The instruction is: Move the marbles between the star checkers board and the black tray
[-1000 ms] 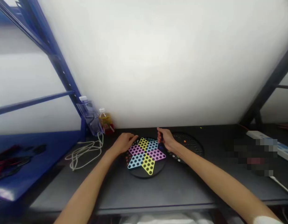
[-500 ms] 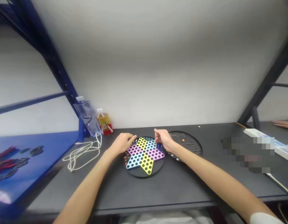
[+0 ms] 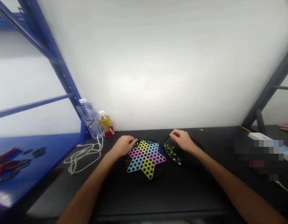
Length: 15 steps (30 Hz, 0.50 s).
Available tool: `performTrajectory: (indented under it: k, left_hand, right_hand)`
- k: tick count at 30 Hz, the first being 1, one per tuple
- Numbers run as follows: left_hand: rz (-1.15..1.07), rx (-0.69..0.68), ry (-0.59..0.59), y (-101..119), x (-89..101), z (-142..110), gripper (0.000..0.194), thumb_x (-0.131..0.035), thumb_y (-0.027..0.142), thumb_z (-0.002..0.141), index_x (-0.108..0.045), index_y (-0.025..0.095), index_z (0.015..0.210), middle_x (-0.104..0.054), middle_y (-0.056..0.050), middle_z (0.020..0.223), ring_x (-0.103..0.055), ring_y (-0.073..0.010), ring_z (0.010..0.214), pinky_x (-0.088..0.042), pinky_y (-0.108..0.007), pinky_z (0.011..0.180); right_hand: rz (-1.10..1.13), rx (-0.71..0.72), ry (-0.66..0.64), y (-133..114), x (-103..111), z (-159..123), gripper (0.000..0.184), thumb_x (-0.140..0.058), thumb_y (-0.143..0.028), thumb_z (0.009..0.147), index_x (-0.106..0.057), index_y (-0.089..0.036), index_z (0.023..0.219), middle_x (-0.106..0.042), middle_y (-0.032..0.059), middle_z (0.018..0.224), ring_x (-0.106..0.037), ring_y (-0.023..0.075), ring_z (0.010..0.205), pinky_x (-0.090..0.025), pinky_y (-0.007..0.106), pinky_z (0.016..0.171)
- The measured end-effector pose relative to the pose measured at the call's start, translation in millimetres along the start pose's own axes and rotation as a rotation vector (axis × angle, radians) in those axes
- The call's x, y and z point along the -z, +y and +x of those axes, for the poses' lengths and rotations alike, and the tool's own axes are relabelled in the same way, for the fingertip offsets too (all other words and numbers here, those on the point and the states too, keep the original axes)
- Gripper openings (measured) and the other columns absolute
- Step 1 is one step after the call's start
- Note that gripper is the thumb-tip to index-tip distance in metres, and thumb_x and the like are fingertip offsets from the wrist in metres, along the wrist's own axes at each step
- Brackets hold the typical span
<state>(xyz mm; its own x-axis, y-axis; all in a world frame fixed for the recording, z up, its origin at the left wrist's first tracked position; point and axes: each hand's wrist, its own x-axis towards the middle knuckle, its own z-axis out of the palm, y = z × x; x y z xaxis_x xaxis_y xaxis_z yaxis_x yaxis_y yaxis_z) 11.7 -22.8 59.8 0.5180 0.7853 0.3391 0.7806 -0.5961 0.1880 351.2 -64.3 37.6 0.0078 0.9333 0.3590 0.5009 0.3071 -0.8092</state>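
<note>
A Chinese checkers board [image 3: 146, 155] lies flat, its six-pointed star of yellow, blue and pink points pitted with dark holes. Marbles sit in the gaps between several points. At its upper left edge, my left hand [image 3: 124, 146] is closed against the rim, thumb toward the star and fingertips partly hidden. My right hand [image 3: 183, 140] hovers above a second round black board [image 3: 167, 157], which shows green-yellow and pale marbles on its left side. Thumb and fingers are pinched together there; whatever they hold is too small to make out. My right forearm hides part of this board.
A tangled white cable [image 3: 86, 155] lies left of the board. Behind it stand a clear pitcher [image 3: 90, 119] and a yellow-red bottle [image 3: 106, 126]. Blue frame posts [image 3: 62, 74] rise on the left. A white power strip [image 3: 262, 138] lies at right; a blurred patch covers something nearby.
My right hand has moved right, from the star board's upper right edge to above the second board. My left hand stays at the star board's left edge. The view has darkened over the table.
</note>
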Motion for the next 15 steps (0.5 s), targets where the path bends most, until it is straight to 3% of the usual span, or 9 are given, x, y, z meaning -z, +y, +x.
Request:
performTrajectory:
  k: [3,6,12,15]
  left_hand:
    - [-0.016,0.006,0.009,-4.3,0.3,0.7,0.045,-0.042,0.047,0.093,-0.065,0.018,0.068,-0.065,-0.006,0.069,-0.056,-0.0166,0.064,-0.037,-0.027,0.065]
    - [-0.032,0.024,0.009,-11.2,0.5,0.3,0.043,-0.044,0.046,0.092,-0.066,0.017,0.069,-0.065,-0.006,0.069,-0.056,-0.0163,0.064,-0.038,-0.027,0.064]
    - [-0.044,0.049,-0.009,-28.6,-0.8,-2.0,0.042,-0.042,0.044,0.092,-0.067,0.017,0.071,-0.067,-0.005,0.071,-0.056,-0.0158,0.062,-0.038,-0.026,0.062]
    - [-0.045,0.062,-0.023,-32.7,-0.4,-2.2,0.043,-0.041,0.044,0.092,-0.067,0.017,0.071,-0.067,-0.005,0.069,-0.056,-0.0158,0.061,-0.039,-0.026,0.063]
  right_hand:
    - [-0.229,0.079,-0.050,12.4,23.5,-5.4,0.013,-0.058,-0.026,0.077,-0.068,-0.018,0.080,-0.067,0.0038,0.073,-0.058,0.0172,0.067,-0.043,0.029,0.066]
    - [-0.308,0.113,-0.114,17.6,34.7,-4.3,0.019,-0.055,-0.015,0.072,-0.070,-0.018,0.083,-0.069,0.0047,0.079,-0.057,0.0165,0.069,-0.043,0.028,0.068]
    - [-0.203,0.157,-0.334,16.2,29.1,-7.3,0.024,-0.062,-0.010,0.063,-0.073,-0.019,0.082,-0.070,0.0032,0.079,-0.058,0.0157,0.066,-0.043,0.026,0.062]
    - [-0.186,0.147,-0.357,16.8,20.8,-9.4,0.020,-0.067,-0.013,0.062,-0.073,-0.018,0.081,-0.067,0.0021,0.073,-0.057,0.0151,0.062,-0.042,0.025,0.058]
